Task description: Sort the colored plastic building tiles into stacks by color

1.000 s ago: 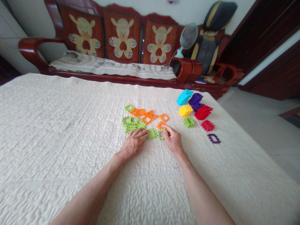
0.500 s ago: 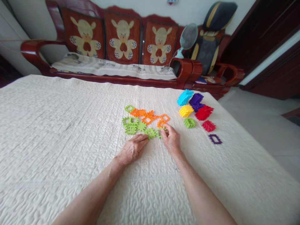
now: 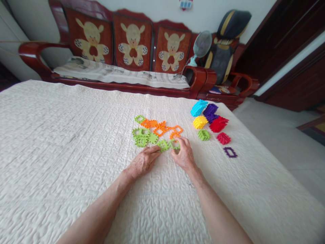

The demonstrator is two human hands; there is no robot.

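My left hand [image 3: 146, 161] rests on the cloth with its fingers pressed together, the fingertips at the lower left edge of a green interlocking plastic piece [image 3: 163, 145]; its thumb is hidden. Thumb and fingers of my right hand [image 3: 185, 154] close around a green open square frame [image 3: 174, 144] just right of that piece. Other flat green pieces [image 3: 141, 140] lie to the left. Behind them runs a row of orange pieces [image 3: 160, 129], with a small green frame [image 3: 139, 119] at its left end.
Stacked pieces stand at the right: blue [image 3: 198, 107], dark purple [image 3: 210, 113], yellow [image 3: 200, 122], red [image 3: 218, 124], green [image 3: 203, 135] and a smaller red stack [image 3: 223, 138]. A single purple frame [image 3: 230, 152] lies nearer. Beyond the quilted cloth [image 3: 63, 142] is a wooden sofa [image 3: 122, 87].
My right thumb has shifted toward me and the fingers now span the green frame more widely. My left hand has stayed in place. The camera view has shifted slightly.
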